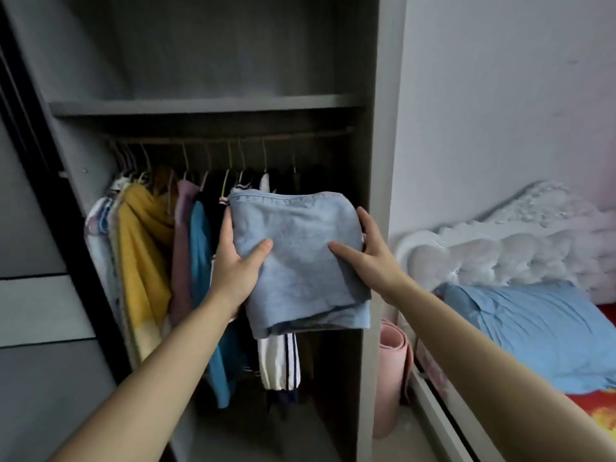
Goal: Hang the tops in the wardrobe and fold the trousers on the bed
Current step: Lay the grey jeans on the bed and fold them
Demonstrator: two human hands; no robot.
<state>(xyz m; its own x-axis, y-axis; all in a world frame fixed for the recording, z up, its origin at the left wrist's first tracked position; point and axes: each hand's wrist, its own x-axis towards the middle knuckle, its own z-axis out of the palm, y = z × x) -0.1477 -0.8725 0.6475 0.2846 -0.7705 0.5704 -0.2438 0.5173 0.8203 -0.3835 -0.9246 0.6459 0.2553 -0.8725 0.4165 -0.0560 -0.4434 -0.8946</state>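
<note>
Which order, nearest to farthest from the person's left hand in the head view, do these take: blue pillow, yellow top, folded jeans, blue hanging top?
1. folded jeans: held in the left hand itself.
2. blue hanging top: just left of the hand.
3. yellow top: farther left again.
4. blue pillow: far off to the right.

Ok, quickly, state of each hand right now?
Left hand: holding the left edge of the folded light-blue trousers, thumb on top.
Right hand: holding their right edge, thumb on top.
</note>
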